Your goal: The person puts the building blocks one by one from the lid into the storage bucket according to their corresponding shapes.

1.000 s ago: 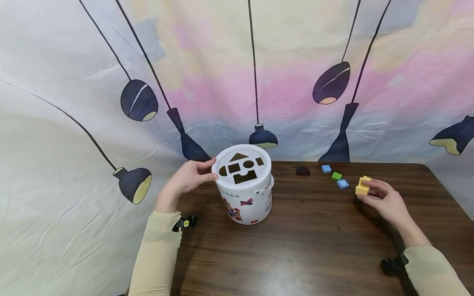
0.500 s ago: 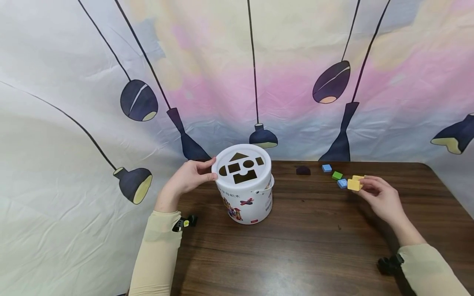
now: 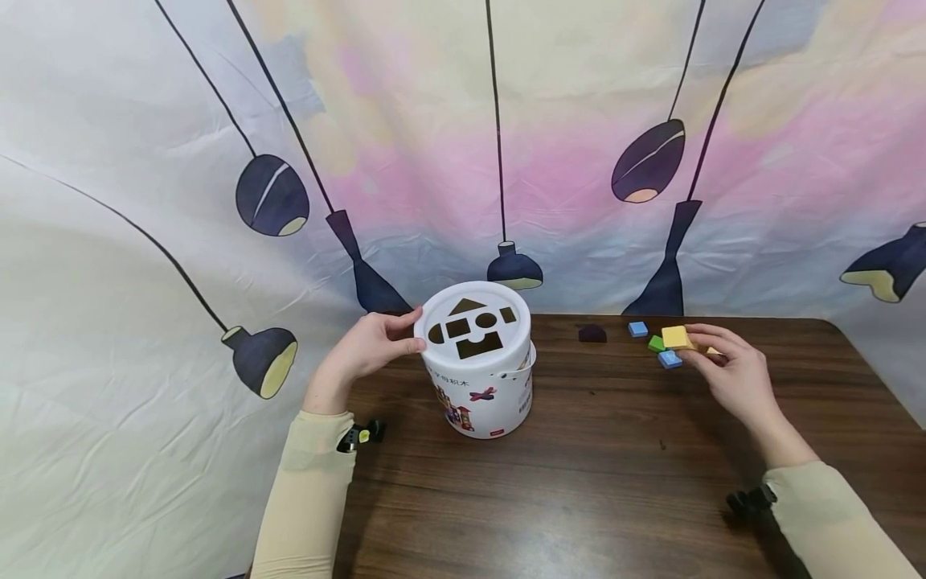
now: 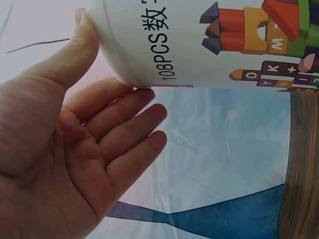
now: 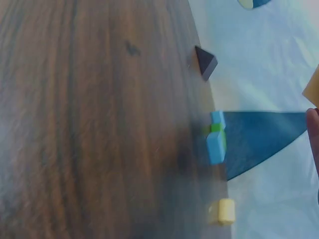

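Hanging cloth backdrop (image 3: 434,121), pale pastel with printed dark lamps, filled the rear. Dark brown wood-grain bench (image 3: 579,466) in front of it. White cylindrical bucket (image 3: 499,410) with printed block pictures stood upright, left part of the bench; its round white lid (image 3: 512,342) was on, dark shaped cutouts facing up. Left hand (image 3: 370,346) had thumb and index touching the lid rim, other fingers fairly straight, not wrapped around the bucket. Right hand (image 3: 731,366) pinched a squarish-faced yellow block (image 3: 676,337) above the bench, well right of the bucket. Second yellow block (image 5: 226,211) lay on the bench, mostly hidden by fingers in head view. Dark block (image 3: 592,334) sat near the far edge; nearer blue block (image 3: 669,359), farther blue block (image 3: 637,329), small green block (image 3: 655,344) between them.
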Motion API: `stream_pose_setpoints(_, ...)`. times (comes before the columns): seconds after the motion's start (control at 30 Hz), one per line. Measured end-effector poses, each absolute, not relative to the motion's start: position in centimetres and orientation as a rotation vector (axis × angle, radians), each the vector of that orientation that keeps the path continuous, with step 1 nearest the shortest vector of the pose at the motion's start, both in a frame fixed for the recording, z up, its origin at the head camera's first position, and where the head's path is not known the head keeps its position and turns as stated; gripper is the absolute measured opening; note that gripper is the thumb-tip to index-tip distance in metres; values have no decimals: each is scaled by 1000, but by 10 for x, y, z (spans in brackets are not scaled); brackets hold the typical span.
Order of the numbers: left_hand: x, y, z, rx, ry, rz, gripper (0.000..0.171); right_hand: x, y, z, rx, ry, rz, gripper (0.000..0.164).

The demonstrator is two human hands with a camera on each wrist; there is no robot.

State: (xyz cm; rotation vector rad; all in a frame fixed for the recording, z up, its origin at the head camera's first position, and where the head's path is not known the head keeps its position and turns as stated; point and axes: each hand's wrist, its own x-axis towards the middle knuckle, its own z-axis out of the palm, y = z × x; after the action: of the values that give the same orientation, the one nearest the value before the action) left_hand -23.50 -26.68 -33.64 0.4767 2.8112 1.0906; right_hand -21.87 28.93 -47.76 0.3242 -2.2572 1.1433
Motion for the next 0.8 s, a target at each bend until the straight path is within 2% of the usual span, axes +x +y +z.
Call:
stream_pose_setpoints(0.3, -235, -267, -337, 488, 2807, 1088, 68, -222, 265, -459, 530, -2271, 1095, 27)
stream_pose_setpoints(0.8, -236, -268, -335, 479, 2813, 1056, 69, -232, 228, -435, 672, -2329, 1071, 23)
